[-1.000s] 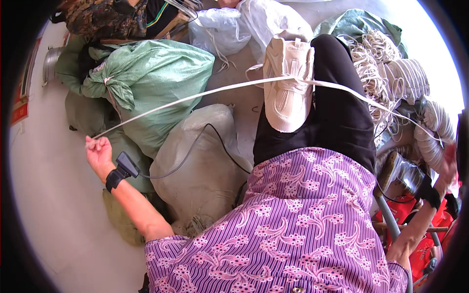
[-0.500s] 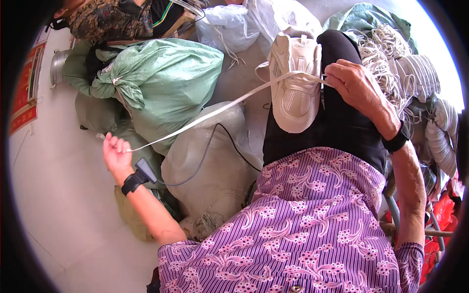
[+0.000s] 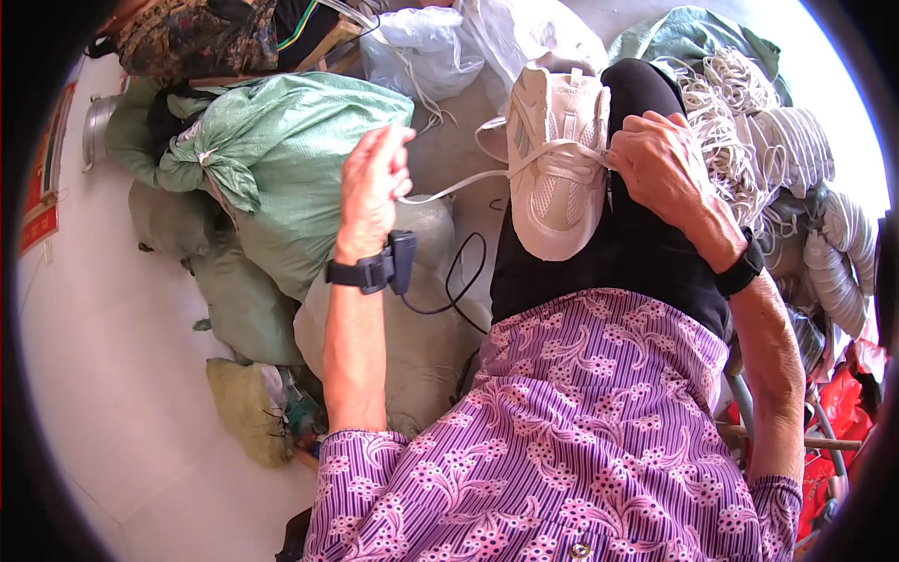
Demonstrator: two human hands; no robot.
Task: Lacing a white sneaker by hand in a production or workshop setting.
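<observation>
A beige sneaker (image 3: 562,201) rests on my thigh with its toe toward me. A flat pale shoelace (image 3: 461,187) crosses its front and runs out to the left. My left hand (image 3: 375,178) is closed on that lace beside the green sack, well away from the shoe. At the sneaker's right edge, my right hand (image 3: 655,159) pinches the lace close to the eyelets. Part of the lace is hidden behind the fingers of each hand.
A tied green sack (image 3: 300,178) stands to the left, with a white sack (image 3: 421,318) nearer me. Bundles of white laces (image 3: 791,150) are piled on the right. Clear plastic bags (image 3: 431,51) lie beyond the shoe. A black cable (image 3: 449,298) trails from my left wristband.
My left hand has swung up and to the right toward the shoe, and the lace's free stretch is shorter and slacker. My right hand stays at the shoe's right edge.
</observation>
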